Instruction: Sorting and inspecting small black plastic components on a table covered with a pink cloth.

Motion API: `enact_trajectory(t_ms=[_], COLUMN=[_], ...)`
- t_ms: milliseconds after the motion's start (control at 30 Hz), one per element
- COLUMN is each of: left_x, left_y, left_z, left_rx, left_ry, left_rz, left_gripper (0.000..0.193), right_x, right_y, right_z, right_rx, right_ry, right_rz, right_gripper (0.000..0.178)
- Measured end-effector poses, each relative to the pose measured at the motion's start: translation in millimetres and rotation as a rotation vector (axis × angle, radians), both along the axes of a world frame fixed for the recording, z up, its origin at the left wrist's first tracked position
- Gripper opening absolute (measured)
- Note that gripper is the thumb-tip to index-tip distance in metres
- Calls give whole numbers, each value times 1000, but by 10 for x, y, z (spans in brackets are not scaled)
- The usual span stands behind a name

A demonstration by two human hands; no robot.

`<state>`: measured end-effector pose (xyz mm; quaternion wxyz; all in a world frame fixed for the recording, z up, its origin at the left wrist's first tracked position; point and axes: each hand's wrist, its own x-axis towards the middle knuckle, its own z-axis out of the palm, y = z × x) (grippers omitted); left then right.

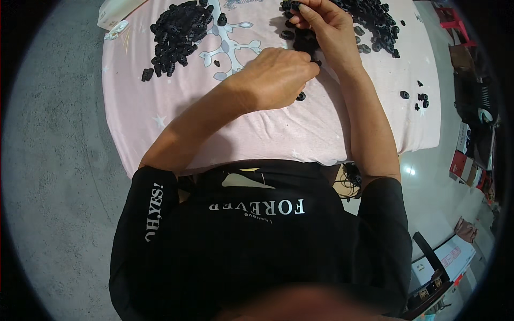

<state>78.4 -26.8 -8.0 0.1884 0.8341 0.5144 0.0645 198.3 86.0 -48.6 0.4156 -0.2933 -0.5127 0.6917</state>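
White box [113, 13]: far left table corner, flat, rectangular.
Boxes by right wall [467, 165]: red and white, stacked on floor.
White carton [447, 257]: lower right floor.

Single view, head-mounted, wide fisheye. It looks steeply down and forward over the wearer's chest, so the black shirt [257, 235] fills the lower frame at close range. The table [257, 134], under a pink cloth, occupies the upper middle, near enough to show both forearms entering from below. Grey floor [53, 160] curves along the left rim; straight edges bend outward.
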Motion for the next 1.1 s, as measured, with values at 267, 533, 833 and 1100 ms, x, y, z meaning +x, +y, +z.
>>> enact_trajectory(t_ms=[267, 533, 833, 1100], left_x=[-12, -13, -424, -483], left_y=[-24, -21, 156, 264], left_z=[40, 102, 89, 292], left_rx=[7, -223, 179, -74], left_ry=[-32, -211, -234, -838], left_rz=[-14, -149, 68, 491], left_gripper=[11, 6, 12, 13], right_x=[-15, -17, -6, 15], right_y=[-1, 43, 25, -14], right_z=[28, -66, -64, 7], right_rx=[-12, 39, 28, -21], right_ry=[-15, -8, 4, 23], right_rz=[-14, -3, 12, 88], right_gripper=[12, 12, 12, 13])
